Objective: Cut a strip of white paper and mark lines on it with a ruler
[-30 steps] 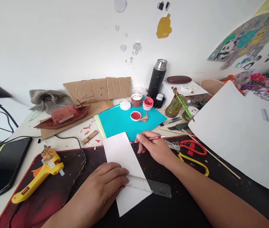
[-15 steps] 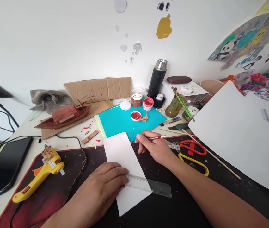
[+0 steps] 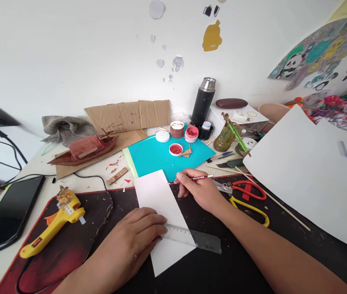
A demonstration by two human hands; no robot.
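A strip of white paper (image 3: 158, 192) lies lengthwise on the dark mat, its far end over the edge of a blue sheet. Across its lower part rests a clear plastic ruler (image 3: 205, 241), sticking out past the paper's right edge. My left hand (image 3: 136, 237) covers the ruler's left end, fingers together and bent over it, holding it against the paper. To the right of the strip, my right hand (image 3: 196, 190) is closed around a pencil (image 3: 202, 177), whose eraser end points right. The pencil's tip is near the paper's right edge; contact cannot be made out.
Scissors (image 3: 249, 190) lie right of my right hand, beside a thin stick (image 3: 280, 204). Paint pots (image 3: 191, 134) stand on the blue sheet (image 3: 149, 159). At left are a yellow glue gun (image 3: 54, 224), a phone (image 3: 11, 212) and a model boat (image 3: 84, 151). White sheets (image 3: 308, 171) cover the right.
The view has shifted very slightly. Both hands, the ruler and the paper stay practically where they were.
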